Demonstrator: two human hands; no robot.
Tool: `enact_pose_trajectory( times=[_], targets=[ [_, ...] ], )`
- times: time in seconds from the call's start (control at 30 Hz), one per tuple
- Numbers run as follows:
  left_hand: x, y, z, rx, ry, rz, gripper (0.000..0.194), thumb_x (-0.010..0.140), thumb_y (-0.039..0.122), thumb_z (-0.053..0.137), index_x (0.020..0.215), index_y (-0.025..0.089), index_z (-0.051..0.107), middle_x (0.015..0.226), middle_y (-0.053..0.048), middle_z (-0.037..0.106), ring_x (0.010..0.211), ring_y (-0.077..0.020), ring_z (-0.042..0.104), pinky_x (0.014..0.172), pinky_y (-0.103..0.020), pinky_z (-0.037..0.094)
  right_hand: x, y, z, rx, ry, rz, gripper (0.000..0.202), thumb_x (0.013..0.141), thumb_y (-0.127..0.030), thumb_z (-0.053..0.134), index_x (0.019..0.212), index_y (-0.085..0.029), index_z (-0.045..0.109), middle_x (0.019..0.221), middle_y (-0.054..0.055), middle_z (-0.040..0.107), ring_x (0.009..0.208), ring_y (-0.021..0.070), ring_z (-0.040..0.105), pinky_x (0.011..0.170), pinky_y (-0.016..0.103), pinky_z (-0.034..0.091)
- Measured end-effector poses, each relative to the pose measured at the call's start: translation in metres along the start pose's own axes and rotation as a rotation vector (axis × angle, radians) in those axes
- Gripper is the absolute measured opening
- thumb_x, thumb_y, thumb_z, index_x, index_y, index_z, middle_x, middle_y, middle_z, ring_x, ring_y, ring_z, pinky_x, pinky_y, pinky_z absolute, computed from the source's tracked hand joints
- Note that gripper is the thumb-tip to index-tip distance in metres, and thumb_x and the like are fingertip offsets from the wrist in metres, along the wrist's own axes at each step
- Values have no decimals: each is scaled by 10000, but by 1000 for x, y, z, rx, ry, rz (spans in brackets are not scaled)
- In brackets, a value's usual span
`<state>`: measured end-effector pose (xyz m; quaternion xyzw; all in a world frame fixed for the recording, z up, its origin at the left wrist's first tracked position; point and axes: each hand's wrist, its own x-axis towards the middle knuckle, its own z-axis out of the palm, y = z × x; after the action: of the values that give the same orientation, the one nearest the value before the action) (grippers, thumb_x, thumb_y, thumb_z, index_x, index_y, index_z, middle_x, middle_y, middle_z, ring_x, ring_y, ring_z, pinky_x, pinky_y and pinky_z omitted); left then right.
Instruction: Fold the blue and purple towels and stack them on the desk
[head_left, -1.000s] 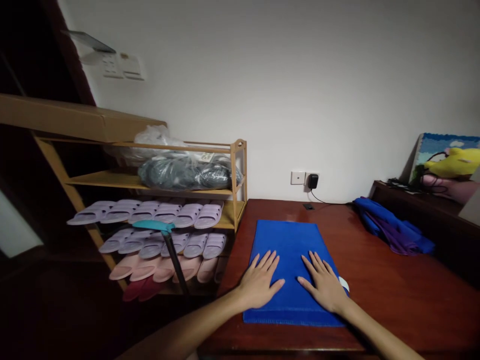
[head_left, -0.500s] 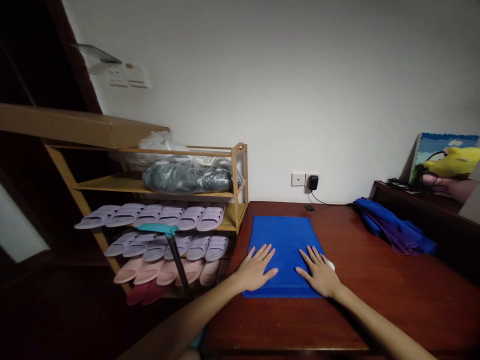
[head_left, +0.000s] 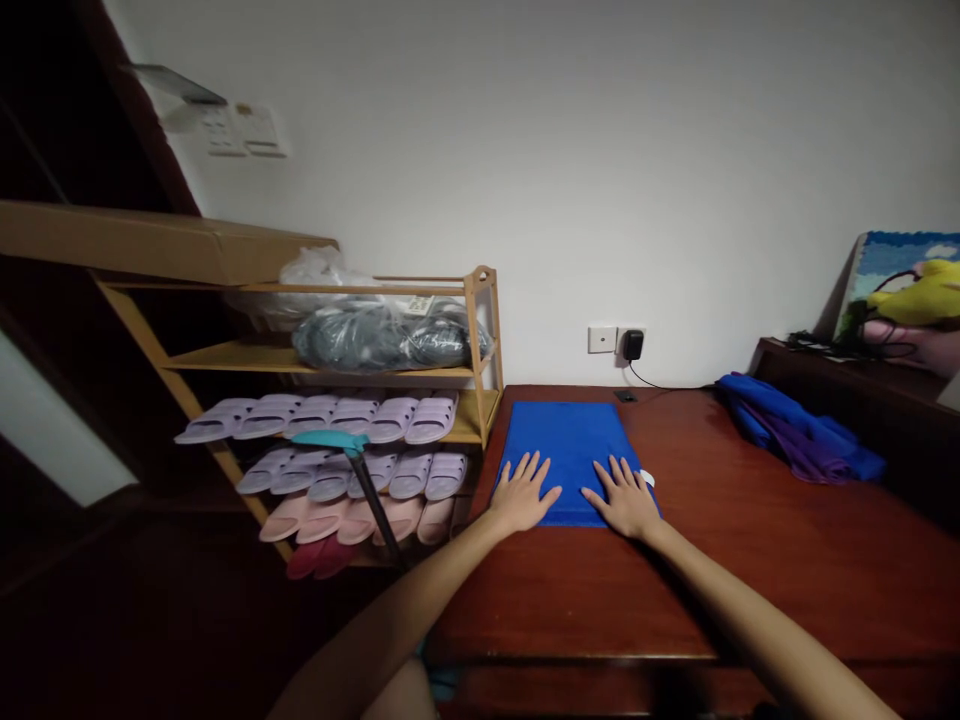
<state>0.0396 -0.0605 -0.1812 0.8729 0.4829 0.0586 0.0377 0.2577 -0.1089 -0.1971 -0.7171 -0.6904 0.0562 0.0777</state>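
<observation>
A blue cloth [head_left: 568, 440], folded into a flat rectangle, lies on the reddish-brown wooden table [head_left: 750, 560]. My left hand [head_left: 525, 493] rests on its near left part, palm down with the fingers spread. Across from it, my right hand [head_left: 626, 498] lies flat on the near right part, fingers also spread. Bare cloth shows between the two thumbs. Beside my right hand, a small white thing [head_left: 648, 479] sticks out at the cloth's right edge; its kind cannot be made out.
Crumpled blue and purple fabric [head_left: 806, 430] lies at the table's right. A black plug [head_left: 633, 345] sits in the wall, its cable running right. To the left stands a wooden rack [head_left: 472, 350] with slippers [head_left: 431, 417], bagged items [head_left: 375, 340] and a cardboard box [head_left: 247, 255].
Both hands have moved forward, away from the table's front edge. The cloth's near edge now lies farther from that edge, and the cloth looks shorter front to back. The view has shifted slightly.
</observation>
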Motion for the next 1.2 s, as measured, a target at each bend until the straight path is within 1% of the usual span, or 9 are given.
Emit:
enact_pose_trajectory(
  times=[0.1, 0.27, 0.4, 0.53, 0.67, 0.73, 0.87, 1.0, 1.2],
  targets=[
    [19, -18, 1, -7, -21, -16, 745, 897, 668, 147, 1485, 215, 218, 1556, -64, 127, 1429, -255, 63, 1121, -523, 62, 23, -3, 0, 5, -25, 3, 797, 856, -731, 116, 1496, -260, 168, 1559, 70, 68, 1421, 258, -36, 1121, 437, 1],
    [53, -44, -5, -8, -35, -45, 735, 897, 659, 166, 1482, 218, 218, 1557, -61, 127, 1428, -244, 74, 1118, -512, 80, 66, -15, -5, 4, -61, 19, 784, 857, -724, 98, 1498, -275, 146, 1563, 44, 50, 1421, 254, -45, 1117, 449, -2],
    [72, -57, -7, 6, -20, -54, 715, 900, 647, 179, 1475, 226, 241, 1552, -67, 150, 1426, -244, 96, 1114, -508, 94, 89, -20, -5, 0, -57, 22, 793, 854, -726, 93, 1498, -266, 151, 1561, 57, 66, 1422, 254, -23, 1116, 446, 11],
    [83, -66, -7, 15, -9, -51, 713, 896, 652, 191, 1471, 236, 252, 1549, -64, 163, 1424, -241, 113, 1113, -500, 106, 104, -19, -3, -1, -43, 18, 811, 845, -740, 95, 1495, -262, 169, 1557, 70, 92, 1422, 261, -3, 1116, 447, 31],
    [87, -68, -7, 20, -7, -51, 718, 895, 653, 191, 1472, 230, 249, 1550, -68, 157, 1425, -241, 105, 1115, -501, 98, 109, -19, -1, 6, -19, 10, 824, 842, -744, 88, 1495, -248, 177, 1554, 84, 103, 1422, 266, 10, 1116, 448, 36],
    [86, -66, -7, 25, -5, -51, 708, 901, 644, 186, 1471, 230, 253, 1549, -74, 163, 1425, -244, 103, 1113, -510, 89, 106, -20, -1, 11, 0, 5, 820, 848, -736, 81, 1494, -241, 185, 1553, 88, 107, 1422, 260, 16, 1117, 445, 27],
    [82, -60, -7, 34, 13, -46, 701, 910, 633, 150, 1483, 234, 211, 1555, -62, 139, 1427, -245, 81, 1110, -527, 86, 97, -19, -1, 18, 53, -2, 804, 854, -728, 72, 1494, -253, 179, 1560, 69, 67, 1424, 227, -29, 1122, 417, -15],
    [79, -58, -2, 32, 4, -67, 730, 897, 661, 141, 1486, 235, 202, 1556, -65, 136, 1427, -265, 76, 1106, -547, 83, 93, -13, 3, 31, 24, 32, 820, 849, -734, 81, 1494, -240, 189, 1556, 87, 86, 1424, 247, -8, 1122, 437, 18],
    [78, -58, -1, 28, -24, -79, 739, 893, 669, 148, 1487, 231, 195, 1558, -62, 117, 1430, -249, 54, 1111, -539, 61, 89, -7, 5, 36, -9, 27, 815, 853, -732, 95, 1496, -237, 174, 1558, 88, 64, 1424, 240, -22, 1121, 440, -4]
  ],
)
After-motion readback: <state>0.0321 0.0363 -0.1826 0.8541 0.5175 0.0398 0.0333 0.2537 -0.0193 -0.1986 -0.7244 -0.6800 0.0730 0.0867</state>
